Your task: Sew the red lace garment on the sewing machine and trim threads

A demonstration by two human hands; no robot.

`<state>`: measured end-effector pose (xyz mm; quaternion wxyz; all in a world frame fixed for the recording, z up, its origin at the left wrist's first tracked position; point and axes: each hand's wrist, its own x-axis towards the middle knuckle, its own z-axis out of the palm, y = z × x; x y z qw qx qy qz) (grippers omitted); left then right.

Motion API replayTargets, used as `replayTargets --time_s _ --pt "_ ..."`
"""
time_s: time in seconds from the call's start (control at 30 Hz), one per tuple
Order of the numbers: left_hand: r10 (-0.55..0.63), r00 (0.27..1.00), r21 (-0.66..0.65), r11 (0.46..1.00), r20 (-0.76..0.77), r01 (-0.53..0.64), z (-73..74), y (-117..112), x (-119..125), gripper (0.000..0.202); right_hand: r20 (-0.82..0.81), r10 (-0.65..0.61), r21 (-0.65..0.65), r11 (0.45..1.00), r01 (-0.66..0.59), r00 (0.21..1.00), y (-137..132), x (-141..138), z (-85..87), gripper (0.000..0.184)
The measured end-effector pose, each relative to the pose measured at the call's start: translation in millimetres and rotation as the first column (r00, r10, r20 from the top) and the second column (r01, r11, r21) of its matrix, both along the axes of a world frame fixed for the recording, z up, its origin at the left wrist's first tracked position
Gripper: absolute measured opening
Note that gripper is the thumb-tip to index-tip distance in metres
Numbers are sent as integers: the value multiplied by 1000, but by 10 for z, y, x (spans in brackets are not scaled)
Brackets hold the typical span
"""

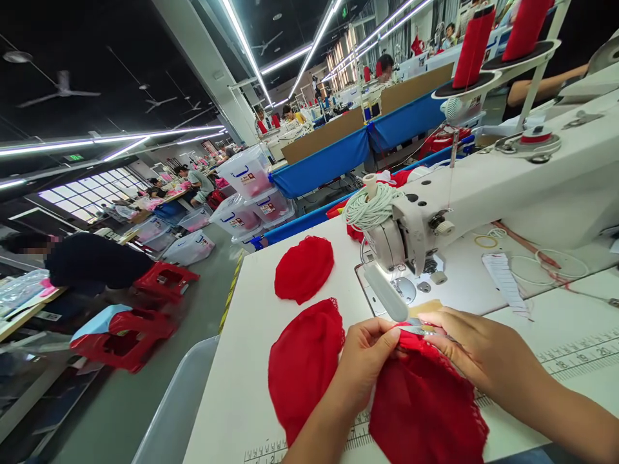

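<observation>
My left hand (362,361) pinches the top edge of a red fabric piece (425,403) with a lace-trimmed side, which hangs down over the table's front. In my right hand (483,348) is a small pair of metal thread snips (422,329), its blades against the fabric edge by my left fingertips. Just beyond both hands is the needle area of a white sewing machine (483,193). Two more red fabric pieces lie flat to the left, a lace-edged one (304,361) near my left forearm and a smaller one (304,267) farther back.
The white table (227,386) has ruler markings along its front. Pale cord (374,205) is coiled on the machine head, and red thread cones (474,48) stand above. A grey bin (178,399) sits at the left edge. Red stools (126,338), stacked plastic boxes (246,171) and other people are beyond.
</observation>
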<state>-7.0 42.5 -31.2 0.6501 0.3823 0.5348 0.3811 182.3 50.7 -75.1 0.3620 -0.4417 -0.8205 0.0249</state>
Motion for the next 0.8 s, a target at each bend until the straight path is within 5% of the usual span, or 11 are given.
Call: replayTargets --time_s 0.33,0.63,0.8 --pt "-3 1000 6 1000 28 3 -37 17 -5 44 1 3 70 998 -3 1000 4 -52 122 47" --pt "-13 1000 30 999 -12 13 -17 -14 7 43 -147 -126 -253 964 86 981 -88 80 -114 28" --pt "-24 985 163 985 -172 53 -83 -3 -11 38 73 -219 -93 970 225 973 -50 415 -277 29"
